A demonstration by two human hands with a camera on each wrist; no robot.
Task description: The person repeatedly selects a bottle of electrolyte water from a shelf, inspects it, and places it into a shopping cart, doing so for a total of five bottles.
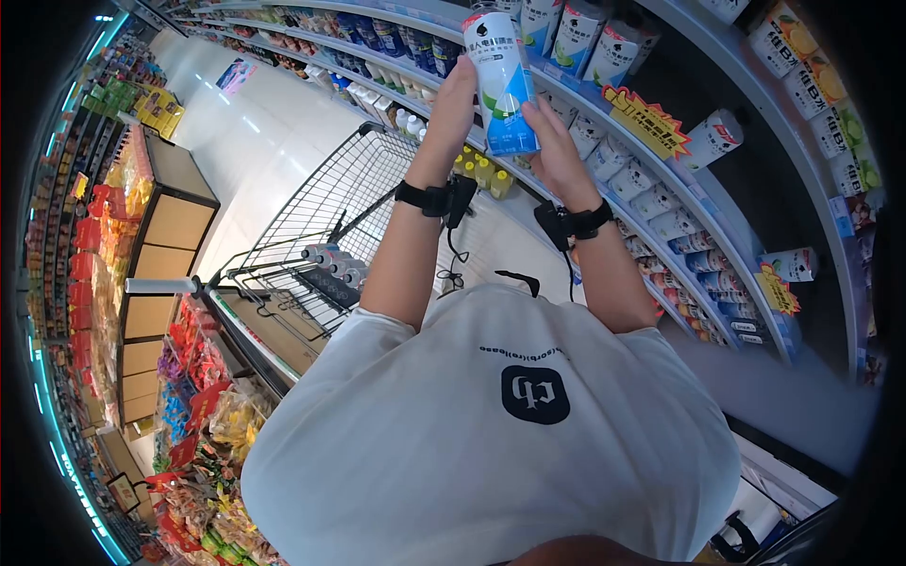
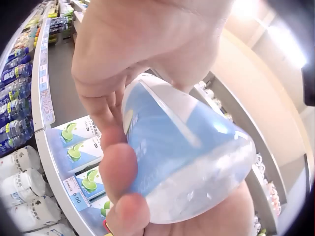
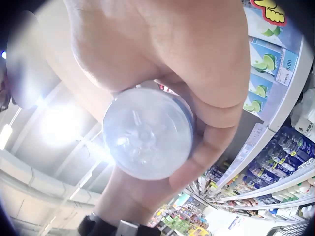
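A tall bottle (image 1: 500,83) with a blue and white label is held up in front of the drinks shelf. My left hand (image 1: 455,102) grips its left side and my right hand (image 1: 552,141) grips its lower right side. In the left wrist view the fingers (image 2: 115,162) curl round the blue label of the bottle (image 2: 187,147). The right wrist view shows the bottle's clear round base (image 3: 147,132) cupped in the right hand (image 3: 197,98).
A wire shopping cart (image 1: 321,226) stands ahead on the left with bottles (image 1: 332,262) inside. Long shelves (image 1: 661,170) of drinks and white packs run along the right. Snack displays (image 1: 198,415) line the left side of the aisle.
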